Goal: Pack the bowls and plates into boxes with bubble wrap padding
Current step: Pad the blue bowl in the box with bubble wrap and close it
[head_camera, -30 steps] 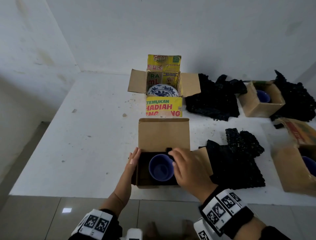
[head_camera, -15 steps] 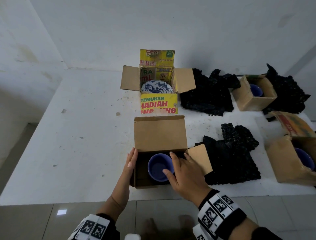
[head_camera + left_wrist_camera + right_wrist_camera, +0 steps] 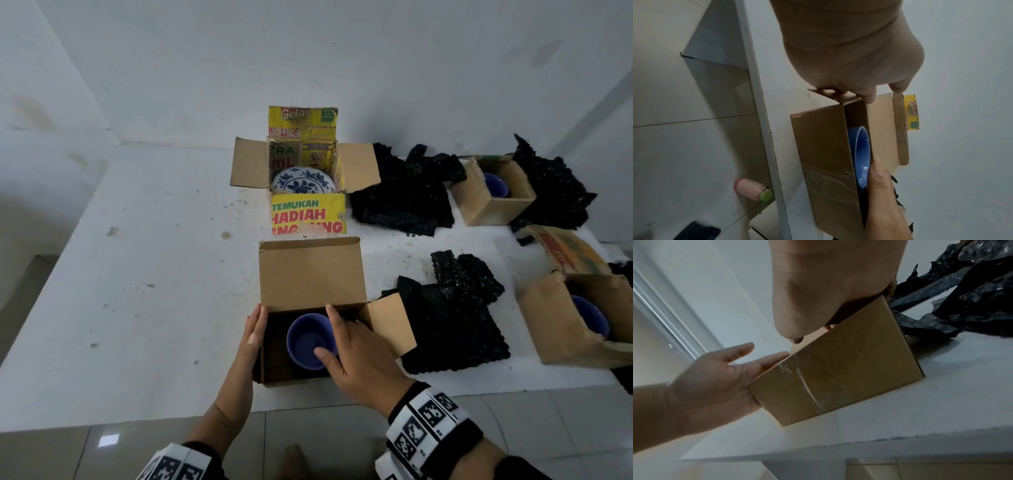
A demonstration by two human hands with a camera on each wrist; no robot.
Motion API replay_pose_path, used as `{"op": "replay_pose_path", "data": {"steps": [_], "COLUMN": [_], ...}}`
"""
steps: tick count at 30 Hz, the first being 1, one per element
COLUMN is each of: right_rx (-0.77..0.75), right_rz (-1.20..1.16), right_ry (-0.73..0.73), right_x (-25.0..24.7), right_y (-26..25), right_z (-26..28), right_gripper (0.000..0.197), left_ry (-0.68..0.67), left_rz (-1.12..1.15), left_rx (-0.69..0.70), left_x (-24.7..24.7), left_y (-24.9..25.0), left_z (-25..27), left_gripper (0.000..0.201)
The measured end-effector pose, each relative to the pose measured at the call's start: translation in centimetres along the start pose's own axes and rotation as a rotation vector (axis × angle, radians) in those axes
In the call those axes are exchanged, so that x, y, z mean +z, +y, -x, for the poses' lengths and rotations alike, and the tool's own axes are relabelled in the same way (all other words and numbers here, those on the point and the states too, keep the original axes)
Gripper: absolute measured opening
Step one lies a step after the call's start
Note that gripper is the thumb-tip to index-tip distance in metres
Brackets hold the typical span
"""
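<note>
Head view: I see a small brown cardboard box (image 3: 310, 274) at the near edge of the white surface (image 3: 144, 274), its far flap upright and its right flap folded out. A blue bowl (image 3: 308, 341) sits upright inside it, on dark lining. My left hand (image 3: 251, 337) lies flat against the box's left wall, fingers straight; the grip is wide and holds nothing. My right hand (image 3: 356, 356) reaches over the box's right side, thumb on the bowl's near rim and forefinger extended to the far edge of the opening; the other fingers go down beside the bowl, and I cannot tell whether they clasp it. Black bubble wrap (image 3: 452, 325) lies just right of the box, touching its right flap. Behind stands a yellow printed box (image 3: 308, 216) holding a blue-and-white patterned plate (image 3: 303, 181). Further right are a second heap of black wrap (image 3: 400, 195) and two more cardboard boxes (image 3: 479, 202) (image 3: 561, 329), each holding a blue bowl.

Left wrist view: the left hand (image 3: 849, 48) has its fingertips on the box's (image 3: 824, 162) edge. The bowl (image 3: 861, 155) shows inside, with the right hand (image 3: 885, 199) at its rim.

Right wrist view: the right hand (image 3: 828, 288) covers the box's (image 3: 834, 369) top; its fingers are hidden. The left hand (image 3: 715, 378) presses open-palmed on the side wall.
</note>
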State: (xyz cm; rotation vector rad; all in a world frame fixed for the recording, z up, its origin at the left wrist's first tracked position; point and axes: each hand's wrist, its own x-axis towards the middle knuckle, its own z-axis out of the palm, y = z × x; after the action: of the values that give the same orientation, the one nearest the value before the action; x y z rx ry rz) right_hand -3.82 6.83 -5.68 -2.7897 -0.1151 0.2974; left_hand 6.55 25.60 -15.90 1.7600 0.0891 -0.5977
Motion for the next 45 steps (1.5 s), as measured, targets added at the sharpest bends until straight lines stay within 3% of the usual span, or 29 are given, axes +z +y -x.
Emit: {"op": "replay_pose_path", "data": {"steps": [5, 8, 10, 11, 13, 17, 23, 27, 31, 35, 38, 42, 45], "right_rx": [0.044, -0.005, -0.046, -0.073, -0.139, -0.246, -0.177, -0.066, 0.026, -0.028, -0.077, -0.121, -0.163], "right_rz": [-0.089, -0.091, -0.059, -0.042, -0.059, -0.228, -0.192, -0.042, 0.171, 0.241, 0.239, 0.114, 0.012], "right_ry": [-0.030, -0.083, -0.074, -0.057, 0.003, 0.172, 0.348, 0.350, 0.015, -0.056, -0.025, 0.140, 0.269], "right_x": [-0.9, -0.9, -1.0, -1.2, -2.0, -5.0, -9.8, -11.8, -12.1, -10.7, -9.9, -9.7, -10.5], "right_y": [-0.3, 0.1, 0.5, 0.7, 1.0, 2.6, 9.8, 16.1, 21.0, 23.8, 25.0, 26.3, 26.8], "right_z": [-1.4, -1.7, -1.6, -1.4, -0.7, 1.3, 3.8, 4.2, 4.1, 3.4, 2.6, 1.8, 1.3], "right_gripper": [0.070, 0.069, 0.069, 0.071, 0.075, 0.050, 0.024, 0.038, 0.056, 0.040, 0.025, 0.010, 0.007], "left_ry": [-0.006, -0.020, 0.004, 0.047, 0.193, 0.375, 0.163, -0.024, -0.129, -0.149, -0.127, -0.064, 0.031], "left_rz": [-0.051, -0.175, -0.118, -0.085, -0.145, -0.337, -0.350, -0.425, -0.589, -0.706, -0.799, -0.851, -0.890], "left_rx": [0.047, 0.264, 0.294, 0.270, 0.248, 0.329, 0.567, 0.702, 0.612, 0.409, 0.291, 0.233, 0.271], "left_x": [-0.6, -0.6, 0.1, 0.5, 1.6, 3.9, 11.2, 17.7, 23.3, 27.0, 28.7, 29.8, 30.0], "left_y": [-1.6, 0.3, 2.2, 3.2, 5.4, 8.4, 13.9, 16.8, 17.6, 16.9, 16.2, 15.7, 16.1], "left_z": [-0.3, 3.6, 6.8, 8.0, 9.5, 10.4, 9.3, 7.9, 6.6, 5.8, 5.2, 4.5, 4.1], "left_gripper": [0.027, 0.055, 0.042, 0.042, 0.061, 0.068, 0.047, 0.049, 0.039, 0.022, 0.034, 0.061, 0.056]}}
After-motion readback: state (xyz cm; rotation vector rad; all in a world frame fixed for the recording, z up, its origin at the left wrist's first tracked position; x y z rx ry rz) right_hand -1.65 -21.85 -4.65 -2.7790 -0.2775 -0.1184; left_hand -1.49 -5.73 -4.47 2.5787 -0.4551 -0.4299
